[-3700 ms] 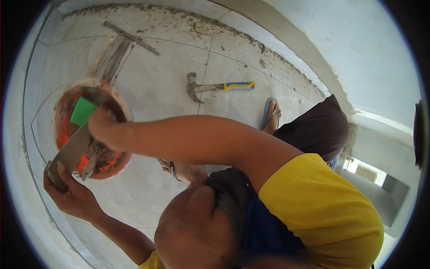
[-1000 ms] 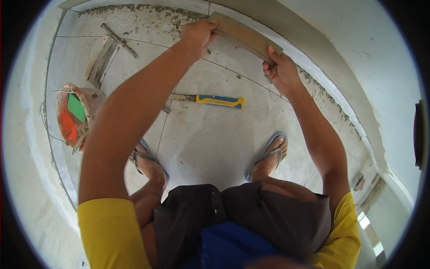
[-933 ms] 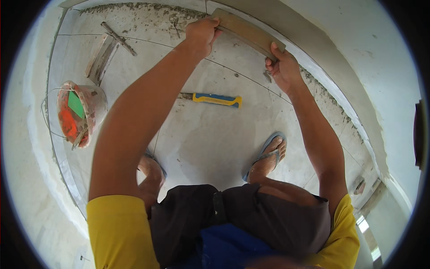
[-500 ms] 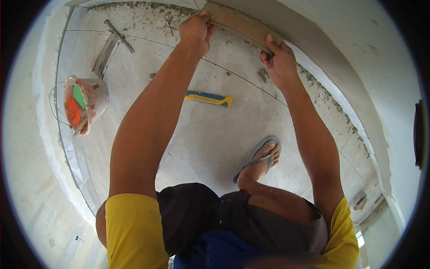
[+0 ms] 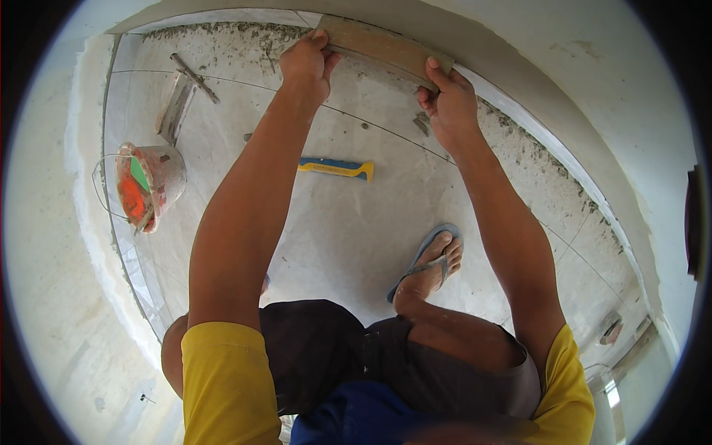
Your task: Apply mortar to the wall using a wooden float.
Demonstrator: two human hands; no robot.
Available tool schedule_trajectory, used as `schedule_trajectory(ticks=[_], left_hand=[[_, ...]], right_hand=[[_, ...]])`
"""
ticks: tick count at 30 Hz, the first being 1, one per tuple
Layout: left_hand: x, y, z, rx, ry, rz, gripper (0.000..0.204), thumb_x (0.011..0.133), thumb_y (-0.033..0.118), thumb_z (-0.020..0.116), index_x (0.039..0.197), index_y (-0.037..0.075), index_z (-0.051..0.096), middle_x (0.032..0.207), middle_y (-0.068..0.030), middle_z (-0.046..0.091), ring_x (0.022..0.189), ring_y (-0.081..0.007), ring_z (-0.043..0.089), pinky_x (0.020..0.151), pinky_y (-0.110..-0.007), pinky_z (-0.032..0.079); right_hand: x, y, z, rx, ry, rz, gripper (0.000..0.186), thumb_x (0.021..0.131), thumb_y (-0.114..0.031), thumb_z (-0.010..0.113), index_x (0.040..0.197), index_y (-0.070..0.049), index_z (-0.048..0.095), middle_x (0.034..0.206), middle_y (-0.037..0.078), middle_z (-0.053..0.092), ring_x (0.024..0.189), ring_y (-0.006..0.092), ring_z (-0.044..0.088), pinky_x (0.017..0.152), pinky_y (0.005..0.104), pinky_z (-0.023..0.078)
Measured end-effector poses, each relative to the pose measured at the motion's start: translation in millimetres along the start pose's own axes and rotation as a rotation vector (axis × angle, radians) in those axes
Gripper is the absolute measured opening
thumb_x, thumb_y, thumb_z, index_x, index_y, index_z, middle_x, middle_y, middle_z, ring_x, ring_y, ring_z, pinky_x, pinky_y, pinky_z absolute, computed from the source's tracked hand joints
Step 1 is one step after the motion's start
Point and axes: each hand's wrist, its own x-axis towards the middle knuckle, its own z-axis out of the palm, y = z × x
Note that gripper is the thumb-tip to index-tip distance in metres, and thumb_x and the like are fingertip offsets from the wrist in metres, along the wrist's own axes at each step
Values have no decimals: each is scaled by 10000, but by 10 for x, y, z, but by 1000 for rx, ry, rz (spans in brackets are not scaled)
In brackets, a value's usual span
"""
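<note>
My left hand (image 5: 305,65) and my right hand (image 5: 450,104) are closed on opposite ends of a long flat brown strip (image 5: 386,46), a board or tile piece. It is held low at the foot of the far wall, in line with the white skirting (image 5: 530,122) that runs along the wall. I cannot tell whether it touches the wall. Both thumbs lie on its face or edge, with the fingers curled under. Nearer to me on the floor lies a blue and yellow tool handle (image 5: 337,167); its left end is hidden by my left forearm.
A stained bucket (image 5: 167,176) with orange and green inside stands at the left. Behind it lie a worn wooden float-like piece (image 5: 175,108) and a stick (image 5: 194,78). Mortar crumbs (image 5: 512,133) line the wall's foot. My sandalled foot (image 5: 430,267) rests on the tiled floor.
The view has shifted slightly, so floor and bucket sit lower in the picture. Both hands keep their hold on the brown strip, which stays along the wall's foot.
</note>
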Motion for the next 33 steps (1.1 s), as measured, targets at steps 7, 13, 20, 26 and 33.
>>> schedule_trajectory(ticks=[7,13,20,26,33], left_hand=[[-91,-54,88,-6,33,21,280,919,63,530,1188,7,580,1051,-50,623,914,-160,603,755,-291,541],[28,83,59,20,33,-5,242,949,83,511,1176,9,549,1085,-78,598,991,-192,592,883,-336,505],[-68,-35,146,67,30,35,208,934,74,520,1123,11,577,1037,-84,609,923,-190,600,835,-326,520],[-410,-587,511,-17,-28,-6,228,869,90,635,1060,-32,604,899,-90,631,714,-156,597,594,-294,544],[-734,-842,805,60,-62,6,252,864,87,652,1060,-59,590,833,-89,635,638,-148,587,516,-280,511]], right_hand=[[-11,-7,-103,33,-27,17,237,880,-243,679,965,-49,574,789,3,542,554,127,488,525,252,388],[18,-19,77,-20,29,-9,244,875,-242,682,964,-36,584,814,9,559,510,136,486,475,264,364],[-43,-72,-79,7,48,-8,240,853,-217,705,978,-62,572,813,-2,536,527,131,484,472,253,355],[-269,-221,-750,51,184,-127,141,888,-147,639,973,-63,564,804,-11,530,496,89,395,435,233,306],[-470,-353,-1062,70,237,-224,99,918,-151,606,973,-100,542,808,-30,512,528,75,337,460,219,294]])
